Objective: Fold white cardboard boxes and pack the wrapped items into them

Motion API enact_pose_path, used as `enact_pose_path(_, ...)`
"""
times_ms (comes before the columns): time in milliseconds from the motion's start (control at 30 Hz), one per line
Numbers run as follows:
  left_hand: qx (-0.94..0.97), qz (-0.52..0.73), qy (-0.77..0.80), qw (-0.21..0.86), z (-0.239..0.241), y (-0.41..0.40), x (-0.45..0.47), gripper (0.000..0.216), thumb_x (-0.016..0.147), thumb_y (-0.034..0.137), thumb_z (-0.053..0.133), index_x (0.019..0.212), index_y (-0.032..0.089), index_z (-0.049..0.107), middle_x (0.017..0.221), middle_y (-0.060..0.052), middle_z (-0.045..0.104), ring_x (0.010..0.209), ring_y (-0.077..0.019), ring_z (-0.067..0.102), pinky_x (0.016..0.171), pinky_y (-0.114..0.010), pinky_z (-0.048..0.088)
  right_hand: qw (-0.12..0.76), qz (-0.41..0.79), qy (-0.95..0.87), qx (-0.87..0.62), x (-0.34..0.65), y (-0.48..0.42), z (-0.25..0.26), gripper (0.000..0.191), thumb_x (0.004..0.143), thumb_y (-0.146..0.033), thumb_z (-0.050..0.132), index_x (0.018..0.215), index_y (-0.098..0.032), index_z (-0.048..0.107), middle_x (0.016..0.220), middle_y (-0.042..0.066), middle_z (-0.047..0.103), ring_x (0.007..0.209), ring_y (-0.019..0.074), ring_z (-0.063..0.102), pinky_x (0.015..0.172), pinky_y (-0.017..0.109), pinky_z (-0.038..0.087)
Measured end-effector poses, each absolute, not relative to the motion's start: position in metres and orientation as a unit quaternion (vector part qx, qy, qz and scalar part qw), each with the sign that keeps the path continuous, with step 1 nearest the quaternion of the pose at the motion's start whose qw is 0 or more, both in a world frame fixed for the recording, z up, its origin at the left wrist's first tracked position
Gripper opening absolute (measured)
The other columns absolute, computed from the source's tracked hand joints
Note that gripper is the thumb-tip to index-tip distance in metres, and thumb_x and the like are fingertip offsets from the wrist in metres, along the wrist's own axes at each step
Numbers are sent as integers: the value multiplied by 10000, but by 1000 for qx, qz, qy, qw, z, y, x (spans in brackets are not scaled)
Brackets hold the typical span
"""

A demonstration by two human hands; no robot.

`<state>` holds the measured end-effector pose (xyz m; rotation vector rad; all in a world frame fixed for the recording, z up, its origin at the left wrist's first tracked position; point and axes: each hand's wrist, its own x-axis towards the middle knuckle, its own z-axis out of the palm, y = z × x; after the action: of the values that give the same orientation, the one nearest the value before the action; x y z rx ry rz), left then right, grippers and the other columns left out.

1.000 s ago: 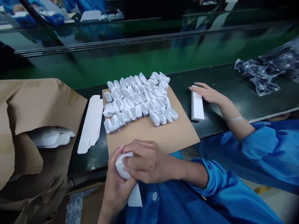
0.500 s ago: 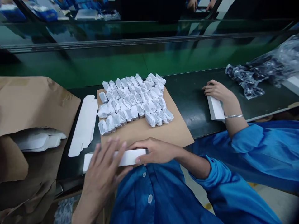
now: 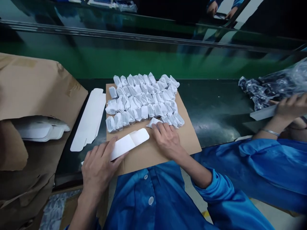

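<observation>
A long white box (image 3: 126, 145) with its end flap folded out rests in my left hand (image 3: 98, 166), whose fingers wrap round its near end. The flap points right, over the cardboard sheet (image 3: 188, 137). My right hand (image 3: 168, 139) has its fingers closed on a small white-wrapped packet (image 3: 153, 121) at the front of the rows. Several more wrapped packets (image 3: 141, 95) lie in rows on the sheet, behind both hands. What is inside the wrapping is hidden.
Flat white cartons (image 3: 88, 119) lie left of the sheet. A brown paper-wrapped bundle (image 3: 35, 86) holds more white cartons (image 3: 43, 131). At the right, a co-worker's hand (image 3: 291, 107) grips a white box (image 3: 263, 112) beside clear plastic bags (image 3: 256, 92). A green wall (image 3: 144, 60) runs behind.
My right hand has left the white box and moved up and right onto a wrapped packet. The box now tilts with its flap showing. The co-worker's hand and box moved right.
</observation>
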<state>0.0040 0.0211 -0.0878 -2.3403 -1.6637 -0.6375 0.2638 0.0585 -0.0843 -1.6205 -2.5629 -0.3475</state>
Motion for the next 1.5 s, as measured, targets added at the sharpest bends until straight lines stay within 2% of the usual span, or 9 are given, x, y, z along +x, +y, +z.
enact_pose_path(267, -777, -188, -589, 120, -83, 15, 1, 585, 875, 539, 597, 1308, 148, 552, 932, -88, 687, 809, -244, 607, 692, -329, 392, 21, -40, -871, -488, 259, 75, -54, 247, 951, -271, 578, 1141, -116, 611, 945, 115, 667, 907, 271, 570, 734, 373, 428)
enact_pose_path(400, -747, -214, -614, 135, -83, 13, 0, 573, 865, 499, 630, 1317, 157, 541, 941, -86, 686, 814, -247, 611, 698, -330, 398, 29, 7, -908, -418, 260, 58, -58, 323, 969, -300, 549, 1268, -177, 558, 1220, 122, 625, 1016, 267, 563, 810, 387, 461)
enact_pose_path(633, -732, -229, -624, 150, -80, 13, 2, 552, 859, 494, 643, 1287, 154, 566, 891, -77, 682, 798, -244, 606, 692, -328, 393, 226, 213, -849, -428, 273, 54, -80, 376, 933, -317, 583, 1275, -162, 585, 1087, 139, 672, 987, 281, 636, 832, 436, 542)
enact_pose_path(800, -735, -213, -620, 170, -79, 10, 6, 551, 857, 467, 652, 1303, 154, 570, 902, -82, 692, 777, -245, 585, 661, -335, 361, 350, 289, -737, -501, 263, 47, -49, 377, 1034, -324, 327, 1326, -139, 479, 976, 94, 687, 700, 163, 685, 604, 310, 587)
enact_pose_path(967, -746, -219, -600, 187, -74, 6, 10, 537, 855, 395, 663, 1322, 149, 565, 896, -86, 690, 760, -241, 561, 648, -339, 338, 370, 497, -626, -474, 244, 50, -17, 314, 925, -324, 601, 1208, -187, 614, 1005, 47, 679, 632, 115, 647, 559, 266, 567)
enact_pose_path(1167, -787, -212, -550, 182, -73, 1, 16, 539, 847, 274, 660, 1363, 183, 535, 968, -98, 691, 814, -246, 566, 687, -350, 330, 187, 428, -781, -415, 247, 71, -2, 164, 870, -149, 665, 1023, -201, 695, 1035, 36, 672, 958, 178, 629, 814, 317, 516)
enact_pose_path(1333, -747, -261, -575, 209, -70, 8, 20, 611, 823, 279, 689, 1398, 183, 505, 928, -87, 693, 784, -242, 554, 675, -353, 317, 315, 384, -711, -498, 236, 66, -2, 250, 819, -188, 729, 1042, -186, 617, 1004, 34, 658, 795, 141, 632, 693, 274, 531)
enact_pose_path(1433, -753, -258, -566, 214, -73, 13, 19, 574, 825, 294, 683, 1373, 207, 535, 927, -82, 687, 795, -244, 549, 683, -357, 314, 308, 344, -765, -448, 232, 58, -6, 37, 892, -163, 641, 923, -182, 644, 944, 34, 699, 868, 167, 656, 777, 303, 538)
enact_pose_path(1500, -750, -243, -581, 205, -76, 15, 23, 547, 838, 316, 663, 1362, 207, 552, 926, -86, 683, 789, -246, 542, 677, -362, 309, 271, 314, -813, -409, 229, 53, -11, 133, 931, -176, 587, 1050, -179, 647, 1048, 63, 711, 990, 203, 653, 875, 356, 526)
